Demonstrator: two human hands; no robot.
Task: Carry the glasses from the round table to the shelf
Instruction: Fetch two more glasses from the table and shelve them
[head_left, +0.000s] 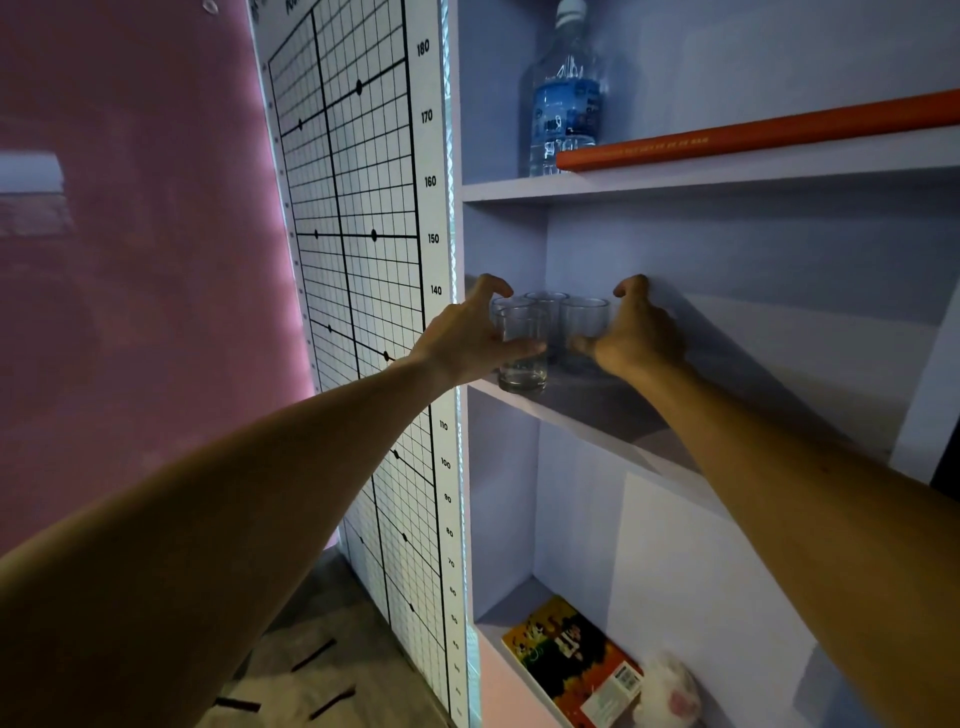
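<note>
Four clear glasses (545, 332) are seen clustered upright at the left end of the middle board of a pale shelf (613, 415), close to its left side wall and near the front edge. The nearest glass (522, 348) is placed at the very front of the group, with the three others packed just behind and to its right, touching or nearly touching one another. The left hand (467, 338) is curled around the left side of the cluster: its thumb is laid across the front of the nearest glass and its fingers are hooked over behind the rims, so this glass appears to be gripped, though contact at the back cannot be made out through the glass. The right hand (634, 332) is held just beside the right-hand glass (584, 322), fingers bent and spread apart from the thumb, with the thumb tip close to the glass base; whether it is touching cannot be told. On the board above, a water bottle (566, 98) is stood upright in the left corner, and an orange tube (753, 137) is laid along the front edge just before it. On the lowest visible board, a colourful book (571, 660) is laid flat beside a white fluffy item (667, 691). A gridded height chart (363, 260) is fixed to the left of the shelf.
</note>
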